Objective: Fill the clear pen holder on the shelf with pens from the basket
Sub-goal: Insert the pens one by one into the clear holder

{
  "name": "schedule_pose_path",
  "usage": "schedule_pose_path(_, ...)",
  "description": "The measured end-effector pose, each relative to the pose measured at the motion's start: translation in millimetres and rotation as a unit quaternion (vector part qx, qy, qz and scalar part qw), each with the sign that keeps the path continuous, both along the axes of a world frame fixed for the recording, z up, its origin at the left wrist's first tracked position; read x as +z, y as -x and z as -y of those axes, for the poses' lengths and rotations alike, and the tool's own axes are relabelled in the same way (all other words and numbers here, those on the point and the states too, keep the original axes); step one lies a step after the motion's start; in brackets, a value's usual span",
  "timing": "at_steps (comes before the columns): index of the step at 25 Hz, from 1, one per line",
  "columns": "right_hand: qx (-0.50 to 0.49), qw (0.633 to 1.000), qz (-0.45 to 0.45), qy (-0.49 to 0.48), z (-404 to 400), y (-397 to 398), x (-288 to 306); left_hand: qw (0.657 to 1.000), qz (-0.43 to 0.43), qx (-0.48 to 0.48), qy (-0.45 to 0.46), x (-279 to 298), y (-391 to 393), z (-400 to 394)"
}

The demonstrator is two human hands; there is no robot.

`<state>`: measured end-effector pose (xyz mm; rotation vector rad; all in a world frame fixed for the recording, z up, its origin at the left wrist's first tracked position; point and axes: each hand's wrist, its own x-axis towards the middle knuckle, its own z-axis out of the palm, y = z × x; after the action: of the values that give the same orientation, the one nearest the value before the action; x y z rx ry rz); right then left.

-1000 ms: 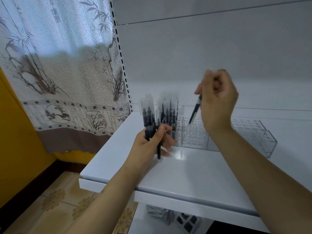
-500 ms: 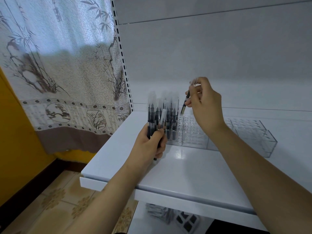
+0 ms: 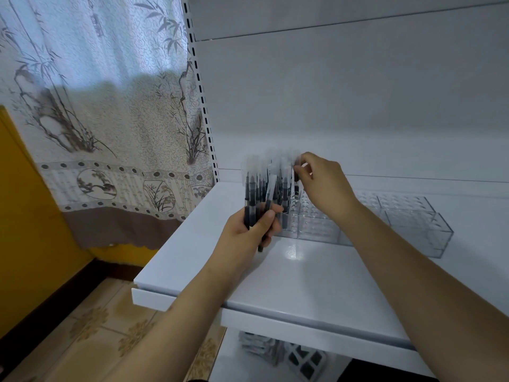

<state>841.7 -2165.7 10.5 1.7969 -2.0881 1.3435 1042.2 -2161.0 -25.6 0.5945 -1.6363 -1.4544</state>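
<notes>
A long clear pen holder (image 3: 405, 221) with a grid of holes stands on the white shelf (image 3: 316, 277). Several black pens with clear caps (image 3: 285, 186) stand upright in its left end. My left hand (image 3: 248, 232) grips a bundle of the same pens (image 3: 254, 188) just in front of that end. My right hand (image 3: 322, 183) pinches the top of one pen (image 3: 297, 172) held upright over the holder's left part, beside the standing pens. Its lower end is hidden among them.
A patterned curtain (image 3: 104, 119) hangs at the left beside the perforated shelf upright (image 3: 202, 106). Below the shelf a white basket (image 3: 305, 362) and packs of pens (image 3: 259, 346) show on a lower level. Tiled floor lies at the lower left.
My right hand has come down and to the left with its pen, from high above the holder to the standing pens. My left hand has risen slightly with its bundle.
</notes>
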Motion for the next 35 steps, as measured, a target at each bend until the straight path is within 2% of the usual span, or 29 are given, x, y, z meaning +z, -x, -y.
schedule_pose_path(3, -0.029, 0.999, -0.003, -0.038, 2, 2, -6, 1.0, 0.026, 0.013, 0.012, -1, 0, 1)
schedule_pose_path(5, -0.07, 0.997, 0.008, 0.024, -3, 0, 1, 0.999, 0.029, 0.013, 0.015, -1, -1, 1)
schedule_pose_path(7, -0.086, 0.988, 0.013, 0.129, -14, -5, 13, 1.0, 0.008, 0.003, 0.009, 2, -1, 0)
schedule_pose_path(9, -0.009, 0.986, 0.017, 0.165, -27, -14, 24, 0.999, -0.03, -0.012, -0.021, 3, 0, -1)
schedule_pose_path(12, 0.136, 0.986, -0.008, 0.096, -38, -37, 29, 0.998, -0.052, -0.018, -0.038, 2, 0, -2)
schedule_pose_path(14, 0.166, 0.981, -0.038, 0.089, -39, -47, 27, 0.999, -0.041, -0.011, -0.019, 1, -1, 0)
schedule_pose_path(15, 0.174, 0.98, -0.025, 0.091, -39, -49, 27, 0.999, -0.037, -0.01, -0.009, 1, -1, 0)
schedule_pose_path(17, 0.195, 0.974, 0.058, 0.096, -41, -49, 29, 0.999, -0.043, -0.022, -0.006, 1, -1, 0)
schedule_pose_path(19, 0.205, 0.952, 0.186, 0.134, -42, -45, 31, 0.998, -0.045, -0.034, -0.017, 0, -1, 0)
schedule_pose_path(21, 0.159, 0.921, 0.273, 0.227, -42, -34, 35, 0.999, -0.024, -0.017, -0.02, 0, -1, 1)
schedule_pose_path(22, 0.115, 0.913, 0.282, 0.271, -41, -28, 37, 1.0, -0.013, -0.006, -0.023, -1, -1, 1)
schedule_pose_path(24, 0.032, 0.919, 0.248, 0.305, -38, -18, 38, 0.999, -0.004, 0.006, -0.046, 0, -1, 2)
schedule_pose_path(26, -0.003, 0.943, 0.188, 0.273, -35, -16, 33, 0.998, 0.0, 0.008, -0.068, 0, -1, 2)
schedule_pose_path(30, -0.009, 0.981, 0.057, 0.187, -24, -17, 18, 0.996, -0.005, 0.008, -0.09, 4, 1, 0)
schedule_pose_path(35, -0.011, 0.992, 0.006, 0.127, -18, -9, 13, 0.996, 0.004, 0.004, -0.095, 4, 0, -1)
